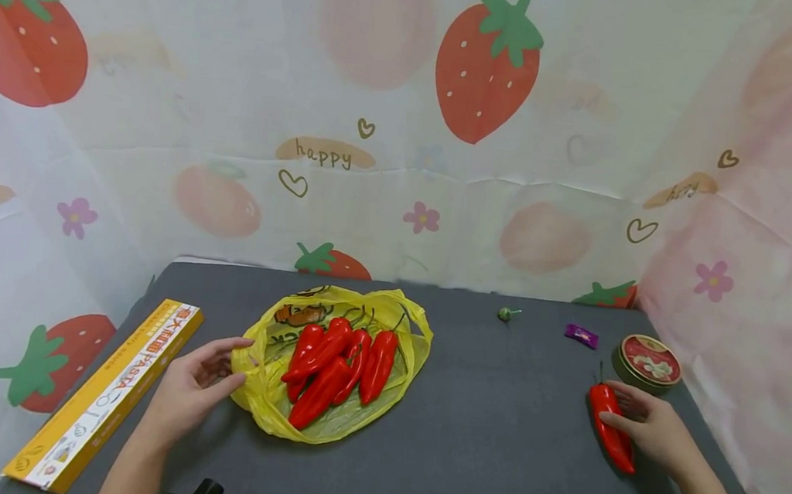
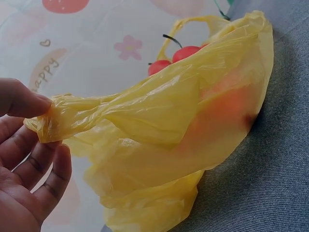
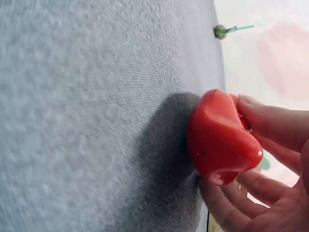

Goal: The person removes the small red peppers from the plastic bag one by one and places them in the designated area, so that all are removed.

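My left hand [image 1: 192, 386] pinches the left rim of a yellow plastic bag [image 1: 258, 407] between thumb and fingers, as the left wrist view shows up close. Several red chili peppers [image 1: 318, 392] with dark stems lie in the spread mouth of the bag. At the right side of the table, my right hand [image 1: 650, 426] holds a single red chili pepper [image 1: 611, 427], thumb on one side and fingers on the other. In the right wrist view that pepper [image 3: 219, 140] hangs close over the cloth, its shadow beside it.
A long yellow pasta box [image 1: 105, 395] lies along the left edge. Behind the right hand stands a round tin [image 1: 648, 360] with a red lid. A purple wrapped candy [image 1: 581, 336] and a small green stemmed piece [image 1: 508, 314] lie near the back edge.
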`<state>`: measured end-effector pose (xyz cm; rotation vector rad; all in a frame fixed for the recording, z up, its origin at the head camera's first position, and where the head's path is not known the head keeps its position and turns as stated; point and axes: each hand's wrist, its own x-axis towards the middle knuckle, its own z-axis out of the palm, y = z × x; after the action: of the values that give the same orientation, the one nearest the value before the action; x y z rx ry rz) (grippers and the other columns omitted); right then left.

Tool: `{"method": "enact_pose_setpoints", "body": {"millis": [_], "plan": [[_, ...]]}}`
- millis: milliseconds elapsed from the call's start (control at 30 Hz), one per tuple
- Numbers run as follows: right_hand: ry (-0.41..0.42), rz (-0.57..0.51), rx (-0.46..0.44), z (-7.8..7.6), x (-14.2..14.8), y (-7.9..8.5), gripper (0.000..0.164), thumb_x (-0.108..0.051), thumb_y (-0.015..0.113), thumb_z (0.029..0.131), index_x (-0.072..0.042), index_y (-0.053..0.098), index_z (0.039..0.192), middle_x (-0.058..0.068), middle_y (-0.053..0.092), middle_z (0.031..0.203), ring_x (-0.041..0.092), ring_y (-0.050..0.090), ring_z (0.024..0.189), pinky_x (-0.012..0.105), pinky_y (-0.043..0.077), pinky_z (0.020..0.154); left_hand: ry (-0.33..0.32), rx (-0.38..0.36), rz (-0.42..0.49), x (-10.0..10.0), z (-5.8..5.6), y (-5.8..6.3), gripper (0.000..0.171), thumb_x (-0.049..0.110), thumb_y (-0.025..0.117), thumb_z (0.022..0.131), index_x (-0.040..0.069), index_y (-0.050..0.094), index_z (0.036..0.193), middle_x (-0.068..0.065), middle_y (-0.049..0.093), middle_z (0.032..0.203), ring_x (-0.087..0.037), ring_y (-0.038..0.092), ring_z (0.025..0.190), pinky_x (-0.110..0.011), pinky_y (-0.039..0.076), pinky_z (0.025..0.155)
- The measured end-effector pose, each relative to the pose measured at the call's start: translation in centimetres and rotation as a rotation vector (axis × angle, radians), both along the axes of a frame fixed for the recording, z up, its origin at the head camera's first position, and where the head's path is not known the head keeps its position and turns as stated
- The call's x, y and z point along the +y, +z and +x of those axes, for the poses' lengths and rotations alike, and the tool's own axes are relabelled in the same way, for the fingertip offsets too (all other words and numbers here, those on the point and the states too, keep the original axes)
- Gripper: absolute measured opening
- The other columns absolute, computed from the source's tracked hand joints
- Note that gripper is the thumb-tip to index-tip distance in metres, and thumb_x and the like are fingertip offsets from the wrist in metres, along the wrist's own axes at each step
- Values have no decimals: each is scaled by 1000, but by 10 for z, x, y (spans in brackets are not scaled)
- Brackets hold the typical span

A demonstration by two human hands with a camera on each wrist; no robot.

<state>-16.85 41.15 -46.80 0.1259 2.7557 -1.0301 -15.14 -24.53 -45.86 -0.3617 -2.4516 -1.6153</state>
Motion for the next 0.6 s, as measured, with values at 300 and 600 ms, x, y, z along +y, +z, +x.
{"method": "enact_pose_setpoints", "body": {"millis": [300,600], "plan": [[-14,8,29,2,2,3,69,-36,71,95,-1,45,149,34,48,145,53,53,125,52,57,89,5,-6,-20,-1,-3,0,38,8,69,95,4,62,132,-10,73,110,-6,64,92,-19,56,78],[13,-23,121,6,-3,14,69,-35,67,98,-1,40,151,35,48,144,54,55,124,53,58,87,10,-12,-24,-1,-1,0,38,8,69,95,3,62,132,-11,71,113,-7,64,92,-19,56,77]]}}
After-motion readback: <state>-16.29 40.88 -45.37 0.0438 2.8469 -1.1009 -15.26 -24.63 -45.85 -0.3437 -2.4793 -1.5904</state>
